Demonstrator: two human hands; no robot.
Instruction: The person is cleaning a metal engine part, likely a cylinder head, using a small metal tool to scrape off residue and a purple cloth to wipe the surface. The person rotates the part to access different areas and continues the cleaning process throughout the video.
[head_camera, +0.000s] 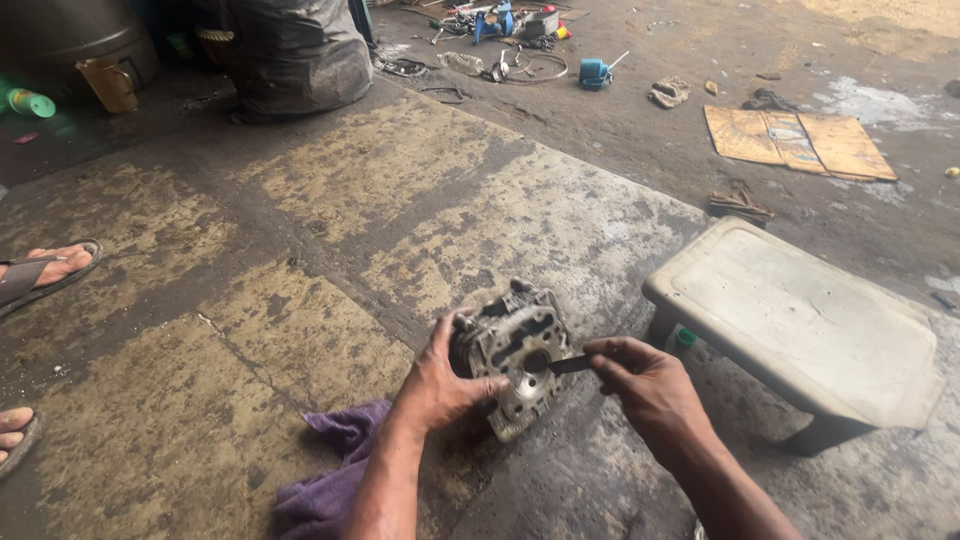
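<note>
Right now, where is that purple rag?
The purple rag lies on the concrete floor at bottom centre, beside the left forearm, just left of the metal engine part.

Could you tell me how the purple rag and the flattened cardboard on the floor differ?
The purple rag lies crumpled close under the left hand, which holds the metal engine part; the flattened cardboard lies spread flat, far off, near no hand. The rag is soft cloth; the cardboard is stiff, tan and creased. Both rest on the stained concrete floor.

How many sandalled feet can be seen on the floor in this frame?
2. One sandalled foot lies at the left edge, level with mid-frame; another foot shows lower down at the same edge, cut off by the frame. More could be out of view.
</note>
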